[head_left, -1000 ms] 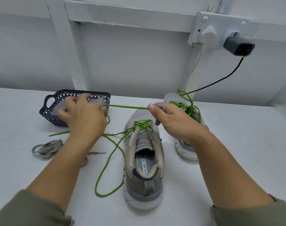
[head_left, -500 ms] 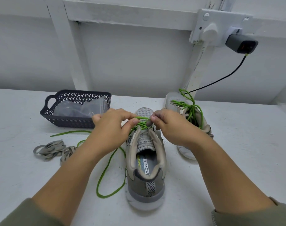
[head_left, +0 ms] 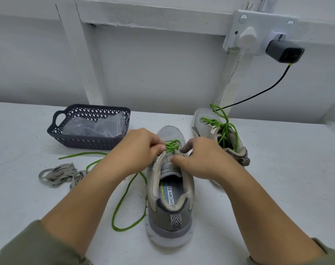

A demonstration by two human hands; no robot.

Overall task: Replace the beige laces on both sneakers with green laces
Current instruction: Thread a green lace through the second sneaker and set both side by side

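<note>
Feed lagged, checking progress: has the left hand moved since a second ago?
Yes. The left hand went right, off the basket front to the near sneaker, pinching the green lace.

Bright, even light; wide-angle edge distortion.

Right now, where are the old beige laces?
In the head view, the beige laces lie heaped on the table at the left, in front of the dark basket, left of the near sneaker.
</note>
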